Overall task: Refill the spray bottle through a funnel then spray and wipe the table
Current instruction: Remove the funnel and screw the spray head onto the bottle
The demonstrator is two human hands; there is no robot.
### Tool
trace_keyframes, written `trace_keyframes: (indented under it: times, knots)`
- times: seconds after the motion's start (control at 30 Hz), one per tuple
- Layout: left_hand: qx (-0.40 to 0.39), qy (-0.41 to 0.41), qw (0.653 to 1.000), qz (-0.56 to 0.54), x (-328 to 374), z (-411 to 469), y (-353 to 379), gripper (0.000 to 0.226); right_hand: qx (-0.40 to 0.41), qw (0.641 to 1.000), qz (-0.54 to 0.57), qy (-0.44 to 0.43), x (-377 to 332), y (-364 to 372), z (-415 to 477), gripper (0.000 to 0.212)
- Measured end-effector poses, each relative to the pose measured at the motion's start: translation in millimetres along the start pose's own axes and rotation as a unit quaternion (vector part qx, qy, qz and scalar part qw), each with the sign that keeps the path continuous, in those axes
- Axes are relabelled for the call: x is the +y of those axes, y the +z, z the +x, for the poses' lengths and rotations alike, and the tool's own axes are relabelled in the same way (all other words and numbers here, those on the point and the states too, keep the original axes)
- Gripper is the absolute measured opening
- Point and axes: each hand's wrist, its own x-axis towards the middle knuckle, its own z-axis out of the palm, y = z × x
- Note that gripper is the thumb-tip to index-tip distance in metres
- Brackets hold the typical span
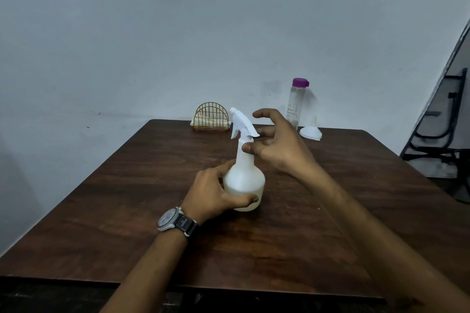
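Observation:
A white spray bottle (244, 175) stands upright near the middle of the dark wooden table (152, 211), its trigger head on and pointing left. My left hand (216, 190), with a watch on the wrist, wraps around the bottle's round body. My right hand (274, 142) hovers at the bottle's neck, fingers spread, fingertips touching or almost touching the collar under the trigger head. A white funnel (310, 131) lies mouth-down at the table's far right. Behind it stands a clear water bottle (296, 103) with a purple cap.
A gold wire napkin holder (211, 117) with white napkins sits at the table's far edge against the wall. A dark metal frame (442, 134) leans at the right, beyond the table's edge.

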Motion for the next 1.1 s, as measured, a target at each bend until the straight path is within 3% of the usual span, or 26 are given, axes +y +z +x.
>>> trace_keyframes:
  times: [0.17,0.37,0.5,0.63,0.73,0.93,1.1]
  knots:
    - [0.0,-0.001,1.0,0.0,1.4,0.2,0.2,0.084,-0.015,1.0,-0.005,-0.004,3.2,4.4,4.7,0.066]
    - [0.007,-0.001,1.0,0.0,2.4,-0.4,0.9,0.083,-0.075,0.995,0.071,0.004,10.1,-2.2,13.4,0.066]
    - [0.008,0.002,1.0,0.003,1.7,-0.2,0.9,0.083,-0.111,0.994,-0.002,-0.005,2.5,-8.1,16.7,0.069]
    - [0.005,0.003,1.0,0.006,1.1,0.2,1.1,0.088,-0.062,0.998,-0.03,-0.004,0.0,-6.7,6.8,0.073]
    - [0.008,-0.004,1.0,0.012,0.6,-0.1,0.3,0.087,0.009,0.996,-0.091,-0.012,1.1,1.5,-2.5,0.091]
    - [0.007,-0.015,1.0,0.012,-0.5,-0.4,0.7,0.083,0.003,0.997,-0.082,-0.011,5.5,8.8,-7.0,0.128]
    - [0.0,0.002,1.0,-0.002,0.1,0.0,0.0,0.088,-0.008,0.999,0.044,-0.02,5.1,5.2,-6.4,0.106]
